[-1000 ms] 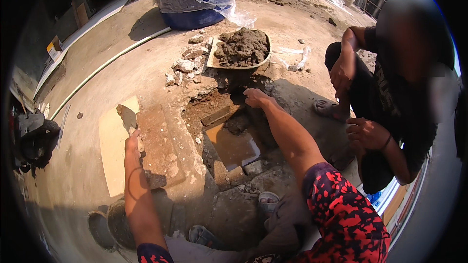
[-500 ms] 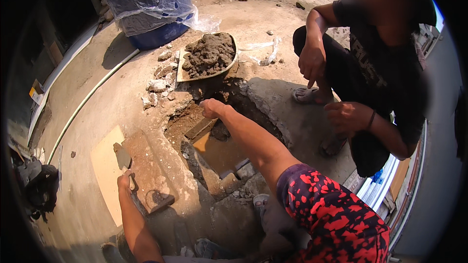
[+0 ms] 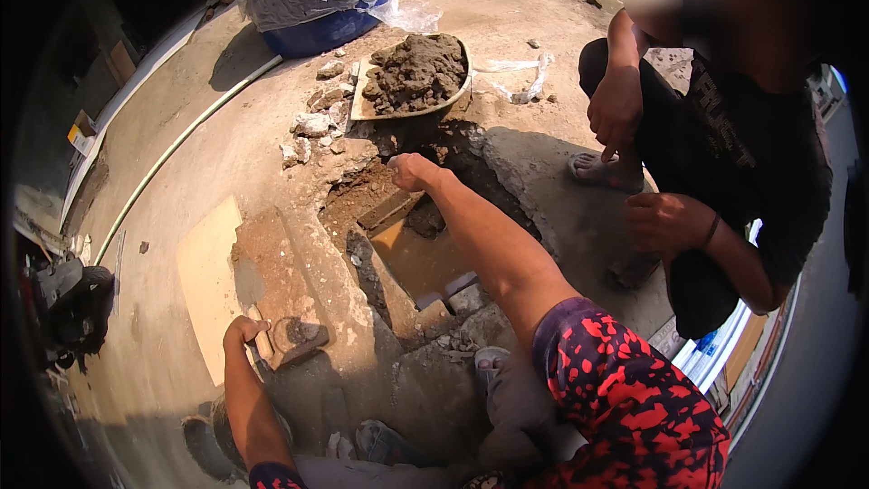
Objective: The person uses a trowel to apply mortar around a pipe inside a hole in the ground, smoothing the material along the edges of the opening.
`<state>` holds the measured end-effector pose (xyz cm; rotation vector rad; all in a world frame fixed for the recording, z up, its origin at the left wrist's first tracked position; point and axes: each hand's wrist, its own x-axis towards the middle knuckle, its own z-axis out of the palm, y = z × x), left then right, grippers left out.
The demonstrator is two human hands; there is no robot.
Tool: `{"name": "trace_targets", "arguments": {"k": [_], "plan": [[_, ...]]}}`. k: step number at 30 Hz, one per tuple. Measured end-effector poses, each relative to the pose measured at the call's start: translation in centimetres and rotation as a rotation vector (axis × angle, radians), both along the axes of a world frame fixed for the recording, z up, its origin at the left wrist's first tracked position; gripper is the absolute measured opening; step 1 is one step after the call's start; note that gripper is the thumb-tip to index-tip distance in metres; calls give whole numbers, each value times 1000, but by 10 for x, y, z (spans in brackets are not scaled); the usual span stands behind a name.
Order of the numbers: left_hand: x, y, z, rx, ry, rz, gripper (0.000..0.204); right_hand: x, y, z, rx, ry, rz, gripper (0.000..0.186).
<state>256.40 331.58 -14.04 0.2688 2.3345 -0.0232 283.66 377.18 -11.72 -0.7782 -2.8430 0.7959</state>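
Observation:
Low on the left, my left hand (image 3: 243, 331) grips a trowel (image 3: 263, 342) by its handle. Its grey blade points away from me over a rough brown slab (image 3: 281, 263), which lies beside a pale board (image 3: 204, 258). My right arm reaches across a broken-edged pit. There my right hand (image 3: 413, 172) is closed at the far left side, above a brick-like block (image 3: 387, 208); whatever its fingers hold is hidden. Murky brown water (image 3: 421, 264) stands in the pit between masonry walls.
Beyond the pit sits a tray-like container (image 3: 362, 95) heaped with wet mortar (image 3: 416, 72), beside rubble (image 3: 312, 124). A person (image 3: 724, 145) squats at the right. A blue drum (image 3: 326, 32), a pale hose (image 3: 181, 131) and a bucket (image 3: 210, 444) stand or lie around.
The view has shifted, moving the scene up and right. My left hand has drawn the trowel nearer to me along the slab. My right hand stays at the same spot in the pit.

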Motion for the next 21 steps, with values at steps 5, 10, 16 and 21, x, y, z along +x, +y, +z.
{"name": "trace_targets", "arguments": {"k": [5,10,16,21], "plan": [[7,7,20,-120,-101,-8,64,14,13,7,66,12,8,43],[8,1,39,-214,-153,25,67,8,-10,25,-56,-47,-65,43],[8,-5,34,-3,42,37,70,9,-8,26,-52,-72,17,46],[21,35,36,79,589,-167,52,26,20,10,-98,-92,-126,43]]}}
